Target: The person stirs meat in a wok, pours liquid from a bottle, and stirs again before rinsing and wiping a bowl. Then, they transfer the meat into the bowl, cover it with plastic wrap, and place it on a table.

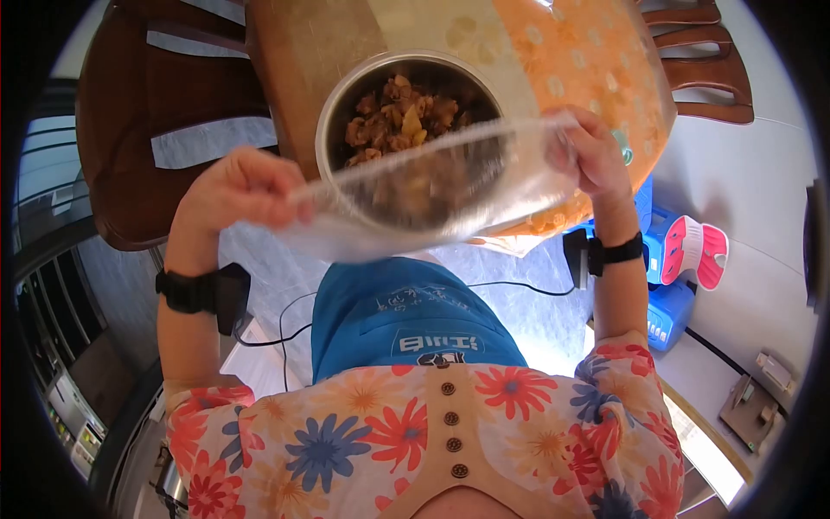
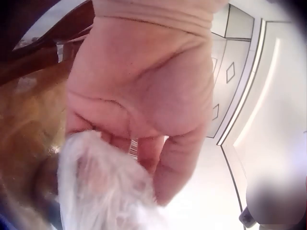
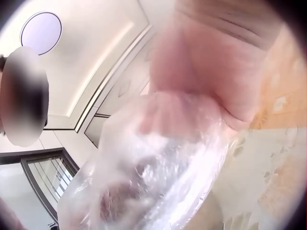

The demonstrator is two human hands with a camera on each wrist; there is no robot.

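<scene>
A crinkled clear plastic sheet (image 1: 372, 238) with a gathered-looking edge is stretched between my two hands, over the near part of a metal bowl (image 1: 325, 143). Brown chunks of cooked food (image 1: 380, 117) with a few yellowish pieces lie in the bowl, partly seen through the plastic. At the sheet's left end my left hand (image 1: 238, 195) pinches it, blurred in the head view. My right hand (image 1: 596, 156) grips the other end; in the right wrist view the plastic (image 3: 163, 158) covers those fingers.
The bowl stands near the front edge of a table with a patterned orange and beige cover (image 1: 579, 52). Dark wooden chairs (image 1: 112, 147) flank it on both sides. Blue containers (image 1: 670, 316) and a pink-and-white object (image 1: 692, 251) stand at the right. Thin black cables run behind my wrists.
</scene>
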